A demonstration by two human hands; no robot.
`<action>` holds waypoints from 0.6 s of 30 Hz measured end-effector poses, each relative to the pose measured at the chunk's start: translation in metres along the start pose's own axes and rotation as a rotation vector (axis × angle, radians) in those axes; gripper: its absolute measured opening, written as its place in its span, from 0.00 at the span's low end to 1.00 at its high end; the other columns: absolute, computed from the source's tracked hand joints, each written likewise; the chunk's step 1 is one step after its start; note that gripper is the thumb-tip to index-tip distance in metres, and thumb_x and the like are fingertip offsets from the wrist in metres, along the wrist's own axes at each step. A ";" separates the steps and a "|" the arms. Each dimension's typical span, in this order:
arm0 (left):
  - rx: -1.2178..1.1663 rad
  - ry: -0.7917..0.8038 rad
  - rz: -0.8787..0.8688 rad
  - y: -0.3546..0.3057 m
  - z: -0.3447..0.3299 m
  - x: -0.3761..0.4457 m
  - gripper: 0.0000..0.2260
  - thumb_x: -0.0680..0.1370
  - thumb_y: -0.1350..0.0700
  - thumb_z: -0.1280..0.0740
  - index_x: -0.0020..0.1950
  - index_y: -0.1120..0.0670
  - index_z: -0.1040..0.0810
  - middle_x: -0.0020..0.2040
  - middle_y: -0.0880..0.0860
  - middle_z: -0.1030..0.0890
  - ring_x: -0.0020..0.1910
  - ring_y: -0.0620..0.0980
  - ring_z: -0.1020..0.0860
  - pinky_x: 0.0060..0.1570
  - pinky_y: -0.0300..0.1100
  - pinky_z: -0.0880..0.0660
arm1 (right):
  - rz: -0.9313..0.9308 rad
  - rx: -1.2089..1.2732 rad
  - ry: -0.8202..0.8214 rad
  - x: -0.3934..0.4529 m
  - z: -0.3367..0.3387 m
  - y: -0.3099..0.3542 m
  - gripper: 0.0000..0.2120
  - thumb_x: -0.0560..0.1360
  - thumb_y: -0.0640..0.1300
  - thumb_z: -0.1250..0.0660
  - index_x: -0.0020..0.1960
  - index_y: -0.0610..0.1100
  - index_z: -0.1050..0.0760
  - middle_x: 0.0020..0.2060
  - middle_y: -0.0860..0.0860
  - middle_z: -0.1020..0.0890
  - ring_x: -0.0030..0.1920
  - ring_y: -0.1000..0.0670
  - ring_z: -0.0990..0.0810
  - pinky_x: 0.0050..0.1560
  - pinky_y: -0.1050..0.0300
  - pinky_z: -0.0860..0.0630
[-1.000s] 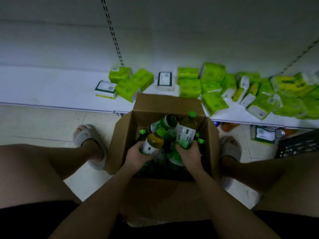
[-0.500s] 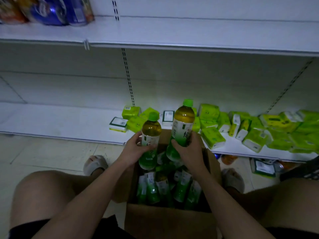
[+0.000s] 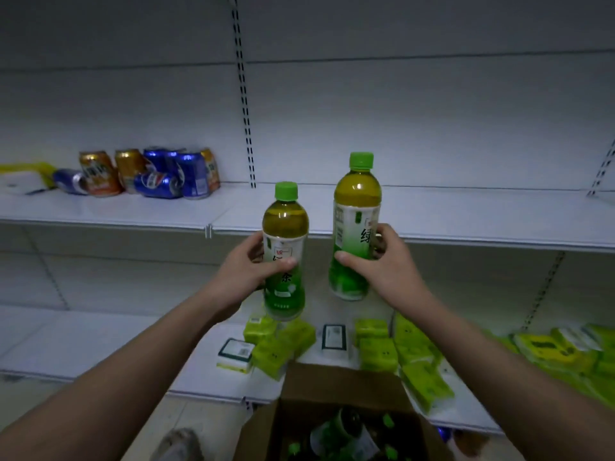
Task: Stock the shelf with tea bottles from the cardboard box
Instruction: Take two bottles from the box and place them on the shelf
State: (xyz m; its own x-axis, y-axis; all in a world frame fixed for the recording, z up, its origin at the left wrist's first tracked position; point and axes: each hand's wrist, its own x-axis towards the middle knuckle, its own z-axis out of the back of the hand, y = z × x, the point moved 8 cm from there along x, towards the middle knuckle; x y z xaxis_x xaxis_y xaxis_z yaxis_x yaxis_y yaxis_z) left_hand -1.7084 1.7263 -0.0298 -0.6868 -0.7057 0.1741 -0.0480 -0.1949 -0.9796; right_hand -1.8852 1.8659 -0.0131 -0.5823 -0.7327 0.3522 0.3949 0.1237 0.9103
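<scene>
My left hand (image 3: 244,272) grips a green-capped tea bottle (image 3: 284,227) upright by its label. My right hand (image 3: 387,264) holds a second, taller-looking tea bottle (image 3: 356,207) upright. Both bottles hang in the air just in front of the edge of the white middle shelf (image 3: 466,214), the right one higher. Below, the open cardboard box (image 3: 336,380) stands on the floor with several more tea bottles (image 3: 346,430) lying inside.
Several orange and blue drink cans (image 3: 149,174) stand or lie at the left of the middle shelf. Green tissue packs (image 3: 416,354) are scattered over the bottom shelf (image 3: 66,341). A slotted upright (image 3: 244,94) runs up the back wall.
Both hands lifted a bottle each out of the box and raised them up to the level of the middle shelf. The view tilted upward with them.
</scene>
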 end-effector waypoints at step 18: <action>-0.065 -0.172 -0.044 -0.075 0.037 0.103 0.26 0.74 0.58 0.28 0.71 0.52 0.31 0.57 0.49 0.22 0.59 0.53 0.25 0.60 0.62 0.30 | 0.030 -0.181 -0.044 0.111 -0.013 0.050 0.33 0.64 0.49 0.20 0.63 0.47 0.32 0.58 0.50 0.21 0.58 0.47 0.21 0.59 0.47 0.22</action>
State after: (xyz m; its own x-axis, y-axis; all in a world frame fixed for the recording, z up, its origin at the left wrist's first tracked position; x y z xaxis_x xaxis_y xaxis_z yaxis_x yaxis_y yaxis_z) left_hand -1.7489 1.6429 0.0649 -0.5494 -0.8044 0.2260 -0.1263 -0.1874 -0.9741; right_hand -1.9208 1.7819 0.0689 -0.5974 -0.7002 0.3909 0.5314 0.0195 0.8469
